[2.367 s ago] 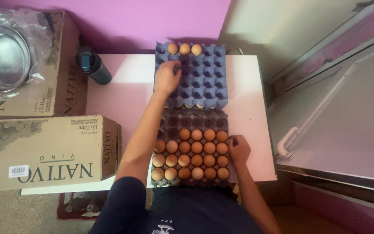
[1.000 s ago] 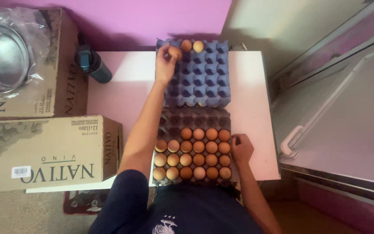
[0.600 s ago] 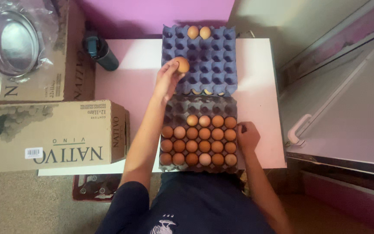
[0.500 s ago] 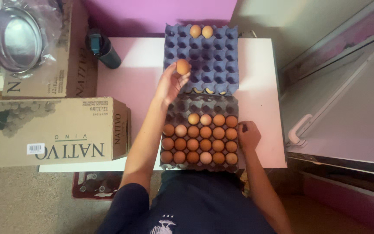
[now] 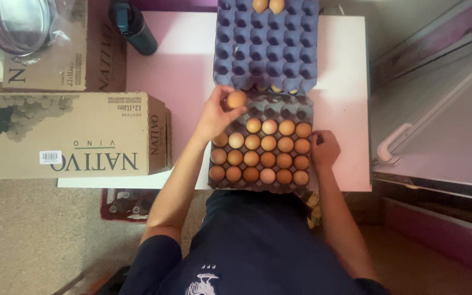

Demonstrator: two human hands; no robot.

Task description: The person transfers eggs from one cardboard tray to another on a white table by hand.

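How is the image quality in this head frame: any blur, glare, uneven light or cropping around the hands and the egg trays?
Head view: soft, even indoor light, no hard shadows; mild glare on the metal bowl. The left hand with its egg is slightly soft, the right hand and grey tray read clearly. The blue tray is cropped at the top edge.
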